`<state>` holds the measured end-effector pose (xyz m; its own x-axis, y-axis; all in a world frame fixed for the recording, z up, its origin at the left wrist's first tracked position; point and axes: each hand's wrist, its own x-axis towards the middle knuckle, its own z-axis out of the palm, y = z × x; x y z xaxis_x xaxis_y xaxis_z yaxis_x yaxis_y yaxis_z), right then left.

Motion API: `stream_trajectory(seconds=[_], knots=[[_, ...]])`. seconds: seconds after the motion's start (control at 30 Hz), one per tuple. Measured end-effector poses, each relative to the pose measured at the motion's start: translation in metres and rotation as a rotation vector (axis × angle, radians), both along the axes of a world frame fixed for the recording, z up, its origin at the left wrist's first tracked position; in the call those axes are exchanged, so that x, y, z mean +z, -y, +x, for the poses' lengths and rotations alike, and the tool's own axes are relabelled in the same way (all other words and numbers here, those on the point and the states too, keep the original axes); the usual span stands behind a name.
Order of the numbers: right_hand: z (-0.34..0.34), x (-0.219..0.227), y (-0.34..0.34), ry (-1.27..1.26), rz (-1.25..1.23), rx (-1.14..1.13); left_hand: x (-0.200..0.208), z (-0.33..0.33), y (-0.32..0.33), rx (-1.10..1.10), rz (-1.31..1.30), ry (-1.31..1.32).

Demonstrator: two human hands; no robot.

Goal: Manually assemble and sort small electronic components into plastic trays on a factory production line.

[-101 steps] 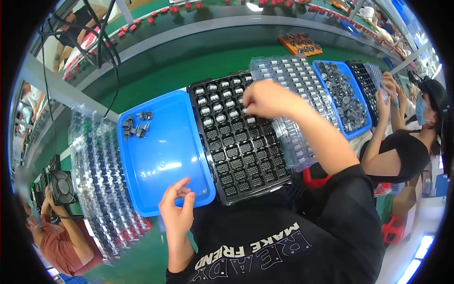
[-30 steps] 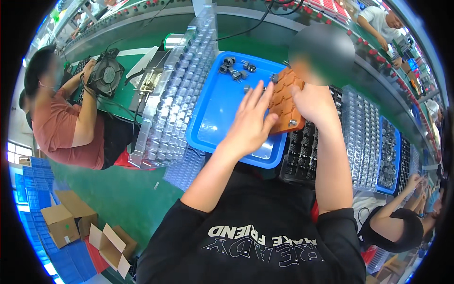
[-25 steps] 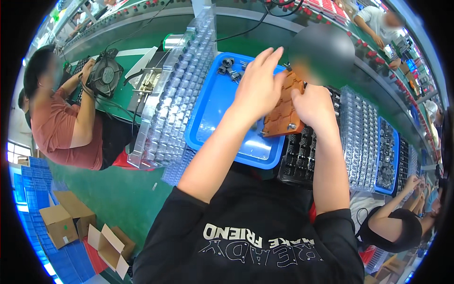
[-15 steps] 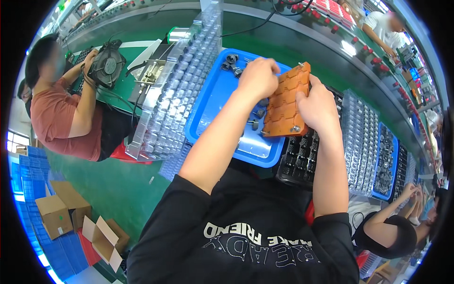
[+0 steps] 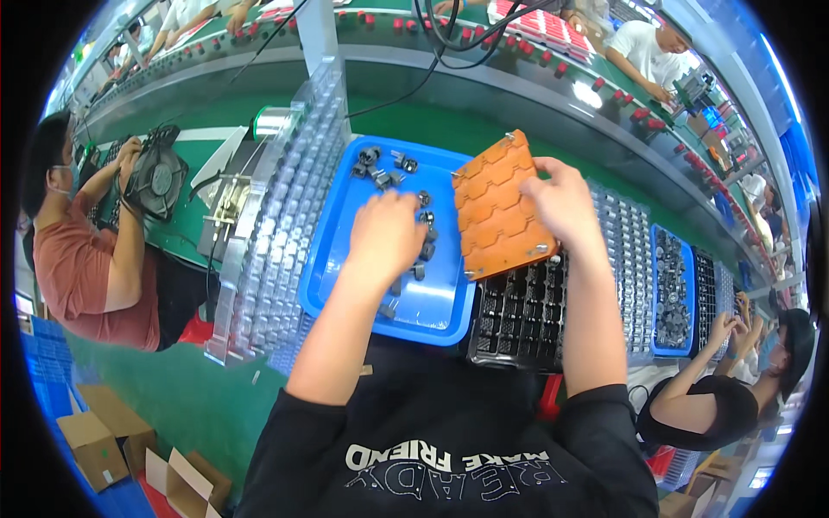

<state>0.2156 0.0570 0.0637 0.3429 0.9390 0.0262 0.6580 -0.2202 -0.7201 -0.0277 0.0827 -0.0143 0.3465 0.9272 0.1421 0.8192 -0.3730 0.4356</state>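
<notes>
My right hand [image 5: 563, 205] grips the right edge of an orange plate [image 5: 501, 205]. The plate has rows of stepped grooves and metal pins at its corners, and it is held tilted above the tray's right side. Over the blue tray [image 5: 345, 289], my left hand [image 5: 386, 231] is lowered with its fingers curled in. The back of that hand hides its fingertips, so what they hold, if anything, cannot be made out. Small dark grey parts [image 5: 426, 246] lie beside its thumb, and several more [image 5: 380, 177] sit toward the tray's far end.
A black compartment tray [image 5: 518, 319] lies below the orange plate. Stacked clear plastic trays [image 5: 285, 216] stand left of the blue tray, others [image 5: 626, 259] to the right. Further right is a blue tray of grey parts [image 5: 672, 289]. Co-workers sit at both sides; one handles a black fan [image 5: 161, 180].
My left hand has gone from beside the orange plate down over the blue tray. The plate's grooved face now shows more fully, still in my right hand. The whole view has shifted.
</notes>
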Motion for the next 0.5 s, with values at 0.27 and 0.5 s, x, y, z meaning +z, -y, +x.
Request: stream_trajectory(seconds=[0.27, 0.5], knots=[[0.14, 0.003, -0.096, -0.874, 0.263, -0.299, -0.027, -0.025, 0.082, -0.063, -0.088, 0.179], [0.254, -0.069, -0.264, -1.072, 0.26, -0.348, -0.018, -0.017, 0.066, -0.034, -0.202, 0.076]])
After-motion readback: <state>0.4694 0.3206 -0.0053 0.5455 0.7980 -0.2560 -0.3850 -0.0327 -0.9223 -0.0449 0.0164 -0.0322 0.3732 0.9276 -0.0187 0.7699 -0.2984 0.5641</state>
